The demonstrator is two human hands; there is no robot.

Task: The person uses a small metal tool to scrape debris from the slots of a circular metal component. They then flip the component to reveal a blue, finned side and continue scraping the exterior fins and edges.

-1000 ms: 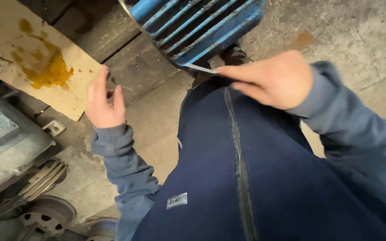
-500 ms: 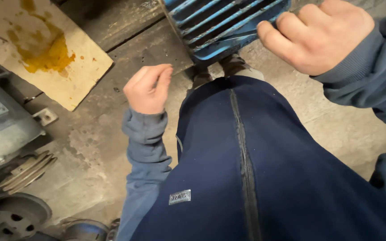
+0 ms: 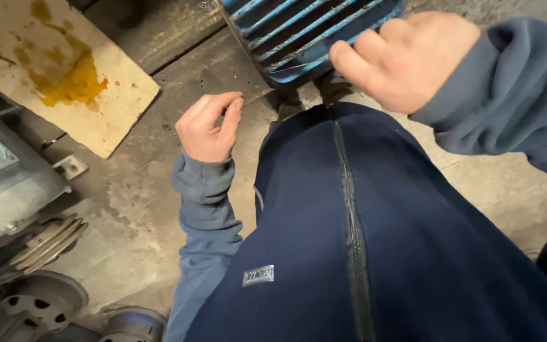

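My right hand is closed in a fist just in front of a blue finned motor housing at the top of the view. A thin pale metal strip seems to run from that fist across the blue fins. My left hand hovers above the concrete floor below the housing's left corner. Its fingers are loosely curled towards the thumb and hold nothing. My dark blue zipped jacket fills the lower middle of the view and hides what is beneath it.
A pale board with a yellow stain lies on the floor at the upper left. A grey motor with a grooved pulley stands at the left edge. Round metal wheels sit at the bottom left.
My left hand left the stained board's edge, came towards my body and curled its fingers. My right fist rose and shifted right across the blue housing.
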